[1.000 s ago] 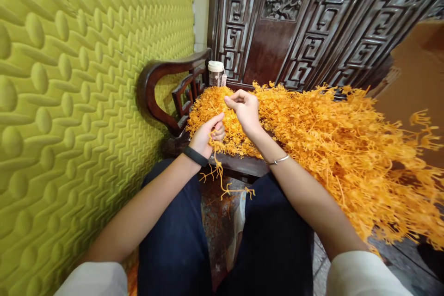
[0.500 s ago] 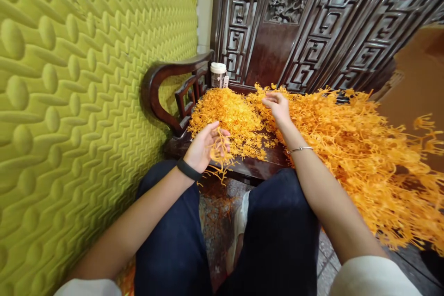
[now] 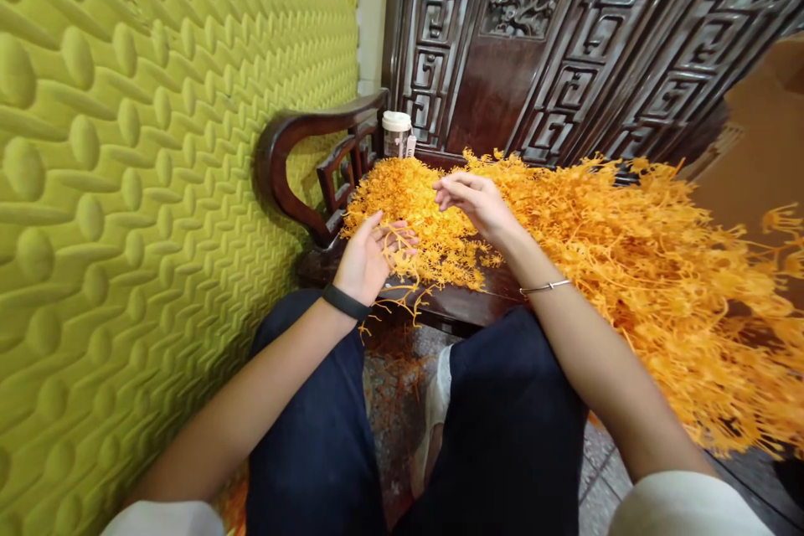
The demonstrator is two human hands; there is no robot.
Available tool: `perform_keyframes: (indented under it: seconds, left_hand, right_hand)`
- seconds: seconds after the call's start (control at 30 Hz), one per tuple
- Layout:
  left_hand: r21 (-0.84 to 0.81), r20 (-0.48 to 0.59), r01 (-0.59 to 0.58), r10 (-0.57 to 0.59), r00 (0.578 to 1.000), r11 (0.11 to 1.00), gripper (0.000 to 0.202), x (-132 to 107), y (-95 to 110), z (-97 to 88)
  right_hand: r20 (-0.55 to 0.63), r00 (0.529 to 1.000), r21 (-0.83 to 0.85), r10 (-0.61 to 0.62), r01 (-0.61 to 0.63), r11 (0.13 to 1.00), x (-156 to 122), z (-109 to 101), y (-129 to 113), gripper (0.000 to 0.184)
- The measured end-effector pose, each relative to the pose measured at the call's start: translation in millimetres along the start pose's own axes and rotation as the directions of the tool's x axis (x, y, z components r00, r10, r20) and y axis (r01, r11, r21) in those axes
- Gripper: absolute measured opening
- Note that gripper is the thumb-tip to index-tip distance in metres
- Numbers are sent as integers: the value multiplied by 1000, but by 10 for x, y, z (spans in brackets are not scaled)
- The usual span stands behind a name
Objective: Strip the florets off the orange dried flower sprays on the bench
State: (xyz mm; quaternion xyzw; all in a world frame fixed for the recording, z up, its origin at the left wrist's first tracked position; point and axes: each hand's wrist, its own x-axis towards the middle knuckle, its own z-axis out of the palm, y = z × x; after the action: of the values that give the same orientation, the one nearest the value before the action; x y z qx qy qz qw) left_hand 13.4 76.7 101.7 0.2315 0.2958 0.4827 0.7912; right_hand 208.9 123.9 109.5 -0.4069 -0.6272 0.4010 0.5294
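Note:
My left hand is turned palm inward at the front edge of the wooden bench. Orange branched plastic sprigs rest against its loosely curled fingers, and thin stems hang below. My right hand hovers over the orange pile, its fingers bent and drawn together. Whatever lies between those fingertips, if anything, is too small to make out. Beneath and behind both hands sits a mound of small orange plastic pieces. To the right spreads a bigger heap of orange sprigs.
A lidded cup stands at the back by the curved armrest. Green padded wall covering runs along the left. Behind rises a carved wooden backrest, with cardboard at the right. Orange scraps lie on the floor.
My right hand has moved left, from the larger heap toward my left hand. My left hand's fingers have spread slightly around the sprigs.

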Motion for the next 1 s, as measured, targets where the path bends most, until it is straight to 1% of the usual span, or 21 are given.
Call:
perform_keyframes:
  seconds: [0.07, 0.1, 0.13, 0.2, 0.27, 0.3, 0.37, 0.43, 0.5, 0.57, 0.63, 0.7, 0.77, 0.87, 0.93, 1.0]
  left_hand:
    - [-37, -34, -6, 5, 999, 999, 31, 4, 8, -4]
    - [-54, -51, -13, 10, 999, 998, 31, 6, 11, -7]
    - [-68, -69, -22, 18, 997, 997, 31, 8, 14, -9]
    - [-86, -93, -40, 32, 995, 996, 29, 13, 19, -15]
    - [-93, -111, -67, 56, 992, 993, 25, 16, 27, -19]
    - [-94, -121, -81, 69, 990, 992, 24, 17, 32, -21]
    - [-87, -137, -106, 93, 986, 991, 21, 17, 42, -25]
    - [-53, -140, -120, 111, 984, 991, 18, 12, 49, -27]
    - [21, -121, -109, 111, 986, 994, 13, 3, 48, -27]
    - [120, -72, -61, 70, 995, 991, 13, -11, 38, -26]
    - [203, 13, 3, -5, 1000, 979, 15, -27, 22, -21]
    - [248, 97, 29, -55, 994, 968, 17, -42, 5, -16]
    - [269, 156, 4, -48, 987, 963, 18, -47, -9, -14]
    - [293, 210, -71, 8, 978, 953, 19, -35, -22, -11]
    - [298, 219, -107, 41, 975, 948, 18, -21, -26, -1]
    - [296, 201, -121, 62, 978, 948, 18, -8, -28, 18]
  right_hand:
    - [121, 993, 21, -18, 16, 1000, -80, 113, -129, 34]
    - [203, 979, 7, -20, 19, 1000, -124, 165, -191, 36]
    - [290, 957, -27, -20, 29, 999, -167, 216, -246, 35]
    - [445, 895, -132, -24, 93, 987, -241, 315, -322, 31]
    - [525, 850, -242, -45, 200, 950, -284, 407, -342, 33]
    - [536, 842, -287, -63, 251, 924, -293, 447, -333, 35]
    - [532, 842, -349, -93, 318, 882, -290, 506, -297, 29]
    - [511, 854, -363, -97, 317, 876, -273, 527, -262, 16]
    - [470, 879, -322, -82, 258, 911, -254, 511, -246, 13]
    - [400, 914, -234, -65, 170, 957, -238, 479, -247, 17]
    - [336, 941, -135, -44, 94, 986, -226, 450, -249, 21]
    - [299, 954, -62, -23, 44, 997, -215, 435, -246, 23]
    - [263, 964, -32, -22, 32, 999, -198, 431, -234, 25]
    - [193, 980, -45, -50, 60, 997, -160, 427, -214, 25]
    - [149, 986, -72, -69, 81, 994, -133, 425, -204, 22]
    - [104, 990, -120, -96, 108, 987, -112, 433, -200, 18]
